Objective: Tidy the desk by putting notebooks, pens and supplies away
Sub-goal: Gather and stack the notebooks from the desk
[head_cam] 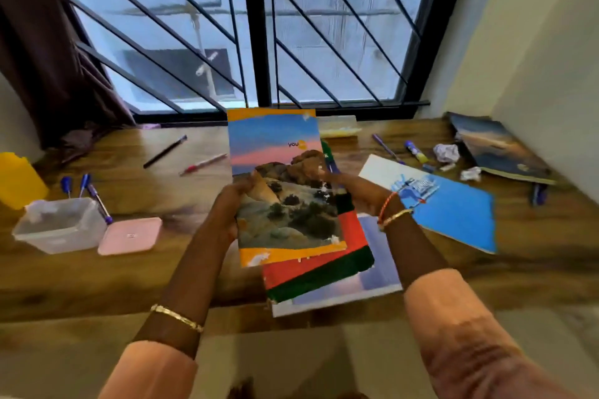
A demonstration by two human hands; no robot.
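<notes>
Both hands gripped notebook (282, 185) at side edges: left hand (230, 204) fingers curled on 9 o'clock edge, right hand (353, 191) on 3 o'clock edge. Held above stack (324, 272) at bench (534, 253) centre, probably for squaring. Pens (165, 151) lay loose toward 10 o'clock.

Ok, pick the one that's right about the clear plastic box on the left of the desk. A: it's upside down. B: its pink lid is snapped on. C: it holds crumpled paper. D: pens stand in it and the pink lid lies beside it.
D: blue-capped pens stand in the open clear box, and the pink lid lies flat on the desk beside it.
</notes>
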